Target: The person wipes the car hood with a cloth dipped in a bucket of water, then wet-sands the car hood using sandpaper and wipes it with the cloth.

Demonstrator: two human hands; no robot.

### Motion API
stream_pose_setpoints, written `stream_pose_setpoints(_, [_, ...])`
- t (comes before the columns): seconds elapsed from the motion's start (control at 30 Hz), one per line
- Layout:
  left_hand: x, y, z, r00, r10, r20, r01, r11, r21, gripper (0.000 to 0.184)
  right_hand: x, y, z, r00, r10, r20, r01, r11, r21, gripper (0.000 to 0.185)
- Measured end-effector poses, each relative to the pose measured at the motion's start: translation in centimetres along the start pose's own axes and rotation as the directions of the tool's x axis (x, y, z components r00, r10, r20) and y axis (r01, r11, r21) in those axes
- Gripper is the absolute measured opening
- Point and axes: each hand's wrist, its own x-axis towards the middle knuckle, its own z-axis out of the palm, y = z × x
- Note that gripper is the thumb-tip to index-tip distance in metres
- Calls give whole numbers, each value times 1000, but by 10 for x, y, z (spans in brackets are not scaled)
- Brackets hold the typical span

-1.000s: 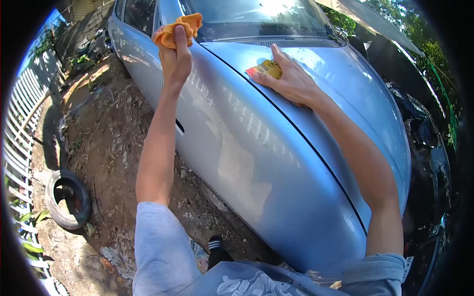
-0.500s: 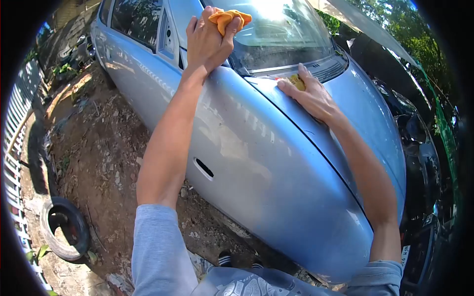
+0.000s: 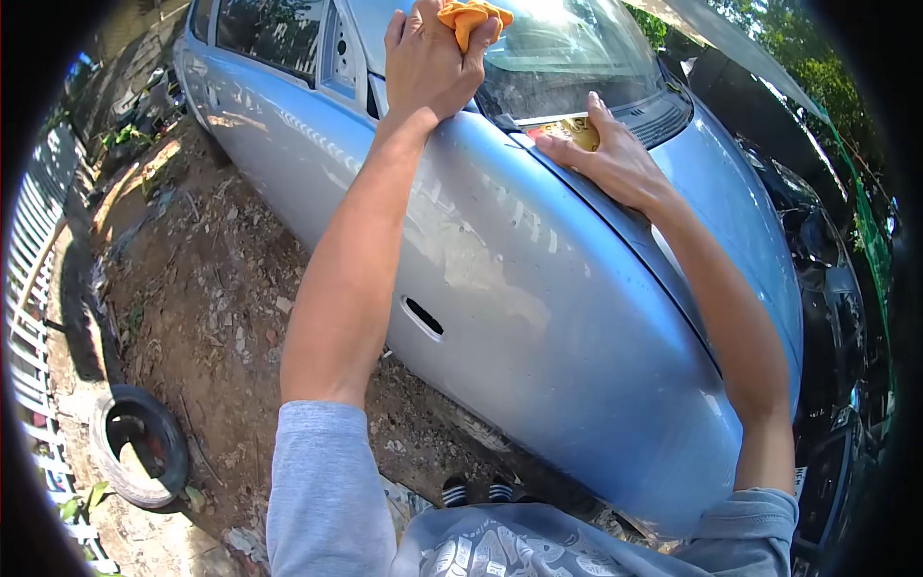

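An orange cloth point(image 3: 471, 19) is gripped between the thumb and fingers of my left hand point(image 3: 430, 65), which is raised in front of the lower windshield point(image 3: 567, 72). My right hand point(image 3: 615, 159) lies at the rear corner of the silver-blue hood point(image 3: 711, 207), close to the windshield base. Under its thumb and fingers is a flat yellow and red printed item point(image 3: 574, 132). Part of that item is covered by the hand. Below my hands curves the silver front fender point(image 3: 538, 317), with a dark oval slot point(image 3: 423, 315) in its side.
On the dirt ground point(image 3: 231, 288) at the left lies an old tire point(image 3: 140, 445). A white slatted fence point(image 3: 34, 260) runs along the far left. Dark car parts point(image 3: 812, 231) stand beyond the hood at the right. My feet point(image 3: 478, 492) are beside the car.
The view has shifted along the car. My left hand has moved right and up with the cloth, over the windshield edge. My right hand has slid toward the windshield base with the yellow item.
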Motion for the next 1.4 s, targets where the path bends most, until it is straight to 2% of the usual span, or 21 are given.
stream_pose_setpoints(0.07, [-1, 7, 6, 1000, -8, 23, 6, 996, 84, 28, 14, -17, 6, 1000, 17, 21, -17, 999, -29, 125])
stream_pose_setpoints(0.17, [-1, -1, 4, 999, 42, -12, -43, 997, -65, 29, 6, -6, 5, 1000, 3, -28, -4, 998, -55, 121])
stream_pose_setpoints(0.23, [-2, -25, 17, 999, 32, 25, -31, 999, -34, 30, -12, 36, -12, 989, 148, -7, -148, 989, -28, 124])
stream_pose_setpoints(0.27, [-2, -38, 29, 999, 24, -39, -22, 998, 53, 39, -13, 61, -20, 963, 264, 54, -268, 961, 75, 125])
stream_pose_setpoints(0.3, [3, -38, 32, 994, 26, -110, -11, 991, 134, 55, -11, 60, -21, 960, 272, 63, -274, 961, 27, 124])
stream_pose_setpoints(0.43, [1, -38, 25, 996, 32, -85, -29, 999, 34, 54, -4, 15, -9, 979, 197, 41, -193, 977, -92, 114])
stream_pose_setpoints(0.5, [4, -50, 28, 993, 84, -82, -78, 994, 73, 53, -18, 55, -15, 969, 245, -12, -245, 967, -64, 113])
stream_pose_setpoints(0.57, [2, -49, 29, 987, 125, -100, -112, 986, 120, 53, -36, 113, -44, 844, 527, 99, -506, 843, -182, 104])
stream_pose_setpoints(0.63, [4, -40, 26, 995, 49, -87, -42, 996, 85, 54, -72, 106, -38, 905, 422, -47, -420, 875, -239, 90])
stream_pose_setpoints(0.7, [3, -50, 29, 979, 145, -143, -125, 982, 144, 54, -115, 71, -43, 988, 154, 32, -146, 974, -175, 78])
stream_pose_setpoints(0.77, [2, -49, 27, 998, 55, -26, -53, 997, 58, 55, -136, 87, -53, 987, 154, 44, -143, 969, -200, 73])
stream_pose_setpoints(0.87, [2, -44, 25, 999, -9, 39, 2, 983, 183, 59, -92, 124, -48, 897, 438, 57, -406, 868, -286, 76])
stream_pose_setpoints(0.9, [5, -44, 28, 999, -27, 44, 14, 965, 262, 61, -66, 112, -39, 918, 393, 56, -367, 893, -261, 77])
stream_pose_setpoints(0.97, [1, -43, 24, 997, -44, 57, 29, 972, 233, 62, -35, 66, -19, 974, 217, 60, -198, 953, -229, 74])
stream_pose_setpoints(1.03, [3, -51, 24, 996, -53, 73, 45, 993, 111, 61, -58, 44, -23, 990, 91, 104, -72, 982, -172, 71])
stream_pose_setpoints(1.1, [9, -63, 26, 997, 47, 58, -55, 986, 157, 60, -97, 70, -37, 994, 38, 106, -17, 982, -188, 70])
stream_pose_setpoints(1.2, [4, -54, 26, 998, 35, 49, -44, 982, 183, 59, -77, 109, -48, 931, 357, 79, -325, 906, -271, 67])
stream_pose_setpoints(1.23, [3, -59, 29, 997, -7, 71, -7, 983, 186, 60, -81, 111, -42, 931, 357, 78, -326, 908, -264, 67])
stream_pose_setpoints(1.3, [7, -51, 20, 996, -44, 75, 27, 977, 210, 61, -102, 86, -42, 992, 116, 58, -107, 984, -140, 61])
stream_pose_setpoints(1.33, [1, -40, 15, 974, -139, 181, 109, 980, 166, 63, -126, 93, -38, 993, -49, -105, 39, 995, -91, 52])
stream_pose_setpoints(1.4, [-25, -6, 8, 889, -294, 352, 284, 956, 81, 65, -154, 128, -58, 976, 42, -213, -13, 990, 138, 39])
